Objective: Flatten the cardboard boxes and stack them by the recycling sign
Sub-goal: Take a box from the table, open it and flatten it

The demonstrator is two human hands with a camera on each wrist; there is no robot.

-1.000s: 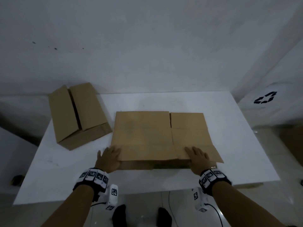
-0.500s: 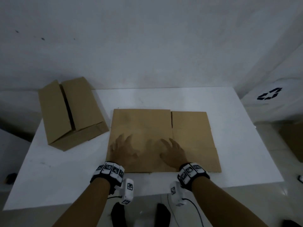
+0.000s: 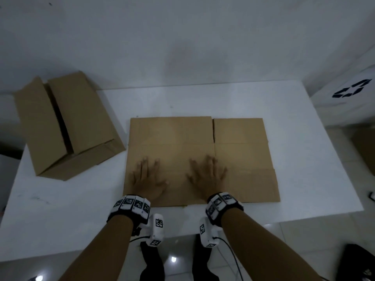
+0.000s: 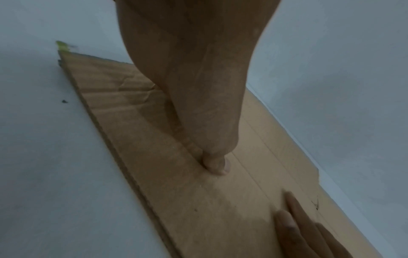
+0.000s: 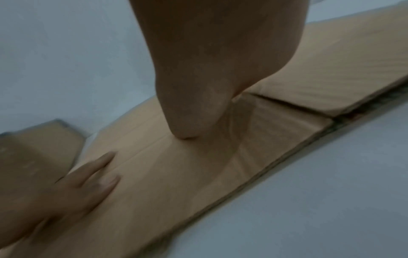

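Both hands have slid up from the near flaps: the left hand (image 3: pixel 147 177) and right hand (image 3: pixel 206 175) now lie side by side, fingers spread and grasping nothing, pressing the flattened cardboard box (image 3: pixel 239 159) onto the surface (image 3: pixel 304 159), likely to set its creases. Beyond the left hand, an unflattened box (image 3: pixel 65 126) waits; far right of the right hand stands the recycling sign (image 3: pixel 352 91).

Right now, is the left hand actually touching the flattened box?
Touching. In the left wrist view the left hand comes down onto the flattened box, fingertip pressed on the cardboard; the head view shows its fingers spread flat on it.
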